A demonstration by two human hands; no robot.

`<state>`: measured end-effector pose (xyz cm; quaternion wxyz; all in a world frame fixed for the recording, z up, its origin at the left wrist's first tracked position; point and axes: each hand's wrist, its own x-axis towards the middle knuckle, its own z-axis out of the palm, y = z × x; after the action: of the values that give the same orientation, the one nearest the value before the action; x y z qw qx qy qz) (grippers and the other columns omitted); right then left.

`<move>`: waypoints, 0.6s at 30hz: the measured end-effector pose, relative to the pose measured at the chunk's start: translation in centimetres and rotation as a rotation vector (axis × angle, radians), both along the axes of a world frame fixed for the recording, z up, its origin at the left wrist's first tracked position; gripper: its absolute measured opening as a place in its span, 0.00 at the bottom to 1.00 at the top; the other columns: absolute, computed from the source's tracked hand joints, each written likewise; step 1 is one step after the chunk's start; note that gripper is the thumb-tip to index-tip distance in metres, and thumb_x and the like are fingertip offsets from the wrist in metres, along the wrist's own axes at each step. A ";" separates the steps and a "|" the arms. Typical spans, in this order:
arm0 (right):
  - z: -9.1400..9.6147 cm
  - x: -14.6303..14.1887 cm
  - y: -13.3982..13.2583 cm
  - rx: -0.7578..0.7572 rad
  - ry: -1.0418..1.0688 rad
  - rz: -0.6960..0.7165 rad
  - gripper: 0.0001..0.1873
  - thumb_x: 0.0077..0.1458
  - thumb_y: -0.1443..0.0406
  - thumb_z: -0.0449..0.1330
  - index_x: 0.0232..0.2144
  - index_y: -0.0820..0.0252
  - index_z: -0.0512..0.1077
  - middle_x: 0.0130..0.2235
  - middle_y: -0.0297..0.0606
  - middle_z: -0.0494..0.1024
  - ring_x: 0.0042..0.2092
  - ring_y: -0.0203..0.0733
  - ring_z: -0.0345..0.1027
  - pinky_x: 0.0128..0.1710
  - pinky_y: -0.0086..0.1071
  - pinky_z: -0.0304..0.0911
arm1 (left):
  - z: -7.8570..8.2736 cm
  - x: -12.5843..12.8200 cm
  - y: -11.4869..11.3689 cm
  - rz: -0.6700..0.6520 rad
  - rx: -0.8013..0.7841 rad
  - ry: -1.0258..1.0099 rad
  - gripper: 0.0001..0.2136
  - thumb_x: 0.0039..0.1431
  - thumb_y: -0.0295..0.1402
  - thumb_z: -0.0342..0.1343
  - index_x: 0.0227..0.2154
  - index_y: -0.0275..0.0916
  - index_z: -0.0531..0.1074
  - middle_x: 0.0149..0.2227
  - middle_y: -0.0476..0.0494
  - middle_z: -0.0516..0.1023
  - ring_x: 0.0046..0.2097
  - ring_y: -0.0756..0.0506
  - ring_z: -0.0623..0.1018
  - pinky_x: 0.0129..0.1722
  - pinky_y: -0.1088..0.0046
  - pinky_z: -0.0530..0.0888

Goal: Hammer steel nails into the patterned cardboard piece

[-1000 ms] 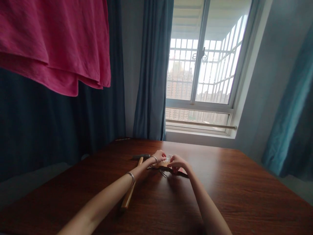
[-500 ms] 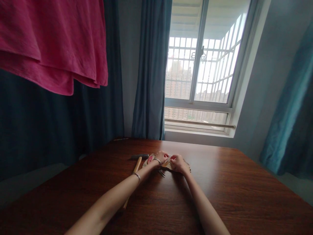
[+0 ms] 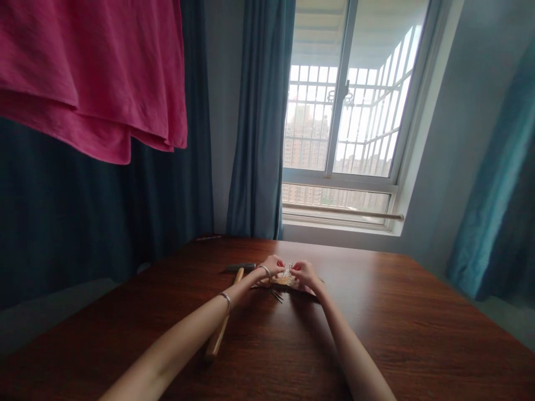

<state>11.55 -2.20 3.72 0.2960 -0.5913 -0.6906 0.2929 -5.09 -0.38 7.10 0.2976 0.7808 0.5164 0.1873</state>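
My left hand (image 3: 273, 265) and my right hand (image 3: 304, 273) meet far out on the brown wooden table (image 3: 397, 328). Both have their fingers pinched together on a small flat patterned piece (image 3: 286, 278) that lies between them; it is too small to name. Thin metal pins (image 3: 277, 295) lie on the table just in front of it. A hammer with a wooden handle (image 3: 220, 328) and a dark head (image 3: 240, 267) lies under my left forearm. I wear two bracelets on the left arm.
A pink cloth (image 3: 92, 72) hangs overhead at the left. Blue curtains (image 3: 259, 122) flank a barred window (image 3: 343, 122) behind the table. A small thin object (image 3: 208, 238) lies at the table's far left edge.
My hands stay together on the small piece, with only slight finger shifts. The camera has swayed a little.
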 end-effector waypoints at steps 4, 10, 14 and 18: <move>1.2 -0.5 -0.7 -0.139 0.010 0.143 0.05 0.45 0.67 0.59 0.26 0.65 0.71 0.23 0.36 0.75 0.23 0.33 0.69 0.21 0.22 0.63 | 0.0 -2.2 1.0 -0.092 -0.132 0.170 0.10 0.43 0.35 0.60 0.25 0.31 0.74 0.18 0.49 0.71 0.20 0.50 0.70 0.21 0.76 0.67; 1.3 -2.6 -2.3 -0.279 -0.056 0.292 0.04 0.38 0.71 0.62 0.17 0.61 0.71 0.17 0.34 0.73 0.21 0.38 0.69 0.20 0.27 0.64 | 0.5 -4.2 0.9 -0.230 -0.405 0.428 0.10 0.34 0.35 0.63 0.17 0.33 0.72 0.18 0.46 0.72 0.18 0.51 0.68 0.18 0.77 0.64; 1.0 -3.6 -3.3 -0.250 -0.078 0.307 0.08 0.38 0.70 0.63 0.14 0.58 0.70 0.16 0.35 0.72 0.22 0.40 0.70 0.20 0.28 0.63 | 0.6 -4.4 0.5 -0.225 -0.426 0.500 0.10 0.30 0.35 0.65 0.14 0.34 0.72 0.18 0.45 0.73 0.18 0.50 0.68 0.18 0.75 0.65; 0.9 -3.8 -3.7 -0.226 -0.067 0.316 0.07 0.39 0.68 0.64 0.14 0.58 0.71 0.16 0.36 0.72 0.22 0.40 0.69 0.20 0.29 0.61 | 0.2 -4.4 0.4 -0.217 -0.463 0.536 0.11 0.27 0.35 0.66 0.14 0.34 0.72 0.18 0.44 0.73 0.20 0.48 0.70 0.18 0.73 0.66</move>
<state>7.71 -5.88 4.59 0.1550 -0.5144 -0.7471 0.3914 -9.52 0.07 7.32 0.3389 0.7644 0.5187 -0.1782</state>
